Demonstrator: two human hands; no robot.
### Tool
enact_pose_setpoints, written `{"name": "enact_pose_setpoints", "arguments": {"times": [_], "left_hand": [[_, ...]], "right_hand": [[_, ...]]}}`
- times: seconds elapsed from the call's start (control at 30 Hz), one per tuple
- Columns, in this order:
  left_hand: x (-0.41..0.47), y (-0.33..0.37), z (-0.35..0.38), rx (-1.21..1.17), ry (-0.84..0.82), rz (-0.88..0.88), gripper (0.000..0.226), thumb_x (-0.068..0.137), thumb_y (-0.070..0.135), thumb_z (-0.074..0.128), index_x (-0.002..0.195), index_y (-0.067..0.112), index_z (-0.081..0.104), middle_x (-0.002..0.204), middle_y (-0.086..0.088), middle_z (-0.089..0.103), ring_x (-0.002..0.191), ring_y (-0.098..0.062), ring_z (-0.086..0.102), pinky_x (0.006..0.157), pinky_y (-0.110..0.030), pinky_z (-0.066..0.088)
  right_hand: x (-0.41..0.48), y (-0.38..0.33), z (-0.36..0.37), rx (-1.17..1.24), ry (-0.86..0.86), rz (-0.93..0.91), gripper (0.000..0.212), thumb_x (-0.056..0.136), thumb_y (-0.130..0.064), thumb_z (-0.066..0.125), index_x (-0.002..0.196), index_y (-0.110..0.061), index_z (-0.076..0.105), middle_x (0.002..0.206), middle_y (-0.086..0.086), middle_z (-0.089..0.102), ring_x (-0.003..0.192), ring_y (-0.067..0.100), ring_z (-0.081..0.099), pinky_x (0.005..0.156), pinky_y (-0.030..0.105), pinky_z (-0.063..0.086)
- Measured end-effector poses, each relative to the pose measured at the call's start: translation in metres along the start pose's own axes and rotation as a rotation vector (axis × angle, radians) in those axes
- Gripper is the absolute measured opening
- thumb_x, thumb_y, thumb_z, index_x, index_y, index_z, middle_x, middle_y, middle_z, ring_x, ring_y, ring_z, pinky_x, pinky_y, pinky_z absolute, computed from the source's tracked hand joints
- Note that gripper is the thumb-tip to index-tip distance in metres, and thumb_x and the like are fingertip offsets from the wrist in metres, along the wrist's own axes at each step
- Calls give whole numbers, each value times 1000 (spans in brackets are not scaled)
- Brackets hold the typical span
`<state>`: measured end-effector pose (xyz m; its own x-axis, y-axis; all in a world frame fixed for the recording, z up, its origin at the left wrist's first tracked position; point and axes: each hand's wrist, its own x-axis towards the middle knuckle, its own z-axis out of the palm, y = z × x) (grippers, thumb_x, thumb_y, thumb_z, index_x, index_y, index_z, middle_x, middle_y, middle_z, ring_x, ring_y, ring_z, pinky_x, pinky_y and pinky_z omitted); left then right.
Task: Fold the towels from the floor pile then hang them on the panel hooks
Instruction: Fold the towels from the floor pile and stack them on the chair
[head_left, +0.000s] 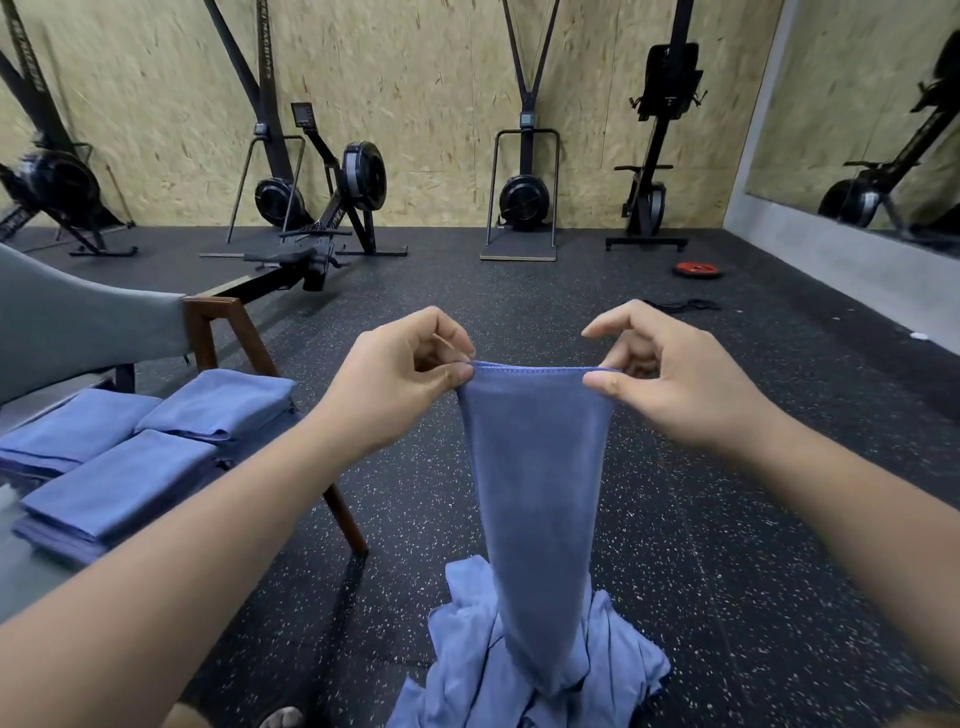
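My left hand (400, 379): pinching one top corner of the blue towel (540, 499).
My right hand (670, 384): pinching the other corner.
Floor pile (467, 660): lying beneath the hanging towel.

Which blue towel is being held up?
The towel pinched at its top corners by the left hand and right hand. It hangs straight down, while the folded towels lie flat at the left and the floor pile sits crumpled below.
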<state>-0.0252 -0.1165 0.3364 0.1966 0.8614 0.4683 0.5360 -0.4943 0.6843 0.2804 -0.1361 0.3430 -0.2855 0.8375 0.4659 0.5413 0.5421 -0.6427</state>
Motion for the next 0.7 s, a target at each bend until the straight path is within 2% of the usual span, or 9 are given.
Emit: {"name": "enact_pose_setpoints", "arguments": {"times": [0.07,0.2,0.3,0.37,0.43,0.47,0.53,0.63,0.7], "left_hand": [[-2,8,1,-18,-2,8,22,94,12,81,96,30,68,87,7,78,72,-7,68,69,-21,50],[-6,18,11,-17,-63,53,25,93,13,82,97,31,66,86,10,77,74,-10,70,73,-30,55],[-10,26,23,3,-139,104,27,92,11,83,96,31,66,82,11,75,73,-14,68,69,-29,52],[-12,30,28,-5,-187,117,26,91,9,83,98,28,66,82,11,76,66,-9,61,63,-20,45],[-12,32,29,-1,-205,127,24,91,9,83,101,24,66,82,11,77,64,-4,58,62,-16,41],[-12,32,29,-5,-205,133,25,91,10,83,102,23,65,82,11,77,65,-4,59,63,-19,42],[-13,31,32,-44,-173,133,26,93,12,82,103,24,61,85,10,75,69,-8,63,66,-26,49],[-14,26,42,-204,-129,87,28,93,15,80,105,24,56,89,6,72,75,-15,63,75,-41,55],[-16,20,50,-317,-143,10,28,90,26,80,104,24,56,92,2,69,79,-17,60,76,-46,53]], "right_hand": [[0,0,-3,-70,-35,-5,36,95,-17,80,123,-34,66,87,-9,75,81,16,68,78,25,51],[-2,-4,5,-221,-140,-35,48,89,-40,83,133,-39,63,112,-19,71,110,-1,64,92,15,43],[-4,-10,24,-223,-192,-71,61,84,-56,83,138,-34,63,129,-21,67,124,-7,59,105,14,42],[-6,-11,36,-112,-237,-29,51,86,-52,84,130,-33,66,119,-15,73,114,-3,66,104,24,48],[-5,-9,44,-16,-261,-5,28,93,-41,82,115,-31,69,101,-3,77,96,16,71,96,43,55],[-4,-7,46,11,-258,-8,18,95,-36,80,108,-29,70,96,2,77,93,26,71,91,49,55],[-2,-4,48,65,-238,-15,7,100,-28,76,100,-25,70,92,6,77,90,31,71,86,55,56],[1,-1,48,75,-211,-30,9,101,-23,71,93,-22,68,87,8,75,82,29,69,82,60,55],[3,-1,47,82,-203,-48,10,103,-21,70,93,-23,68,87,6,75,82,27,69,82,58,55]]}}
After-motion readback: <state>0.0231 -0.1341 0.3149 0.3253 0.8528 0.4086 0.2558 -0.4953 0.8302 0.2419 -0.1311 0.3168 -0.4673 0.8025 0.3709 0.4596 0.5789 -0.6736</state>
